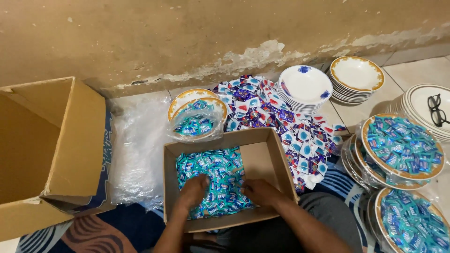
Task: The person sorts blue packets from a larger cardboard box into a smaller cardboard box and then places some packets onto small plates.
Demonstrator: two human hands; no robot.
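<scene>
An open shallow cardboard box (267, 159) lies on the floor in front of me, its left part filled with several small teal sachets (213, 168). My left hand (194, 189) rests fingers-down on the sachet pile. Beside it, my right hand (260, 192) presses into the pile's right edge, fingers curled among the sachets. Whether either hand grips any sachet is hidden by the fingers.
A big open carton (51, 140) stands left, clear plastic bags (138, 145) next to it. Behind the box: a plastic-wrapped plate of teal sachets (197, 119), a heap of blue-red-white sachets (281, 117), stacked white plates (304, 86), (356, 75). Right: wrapped sachet-filled plates (403, 145), glasses (437, 110) on plates.
</scene>
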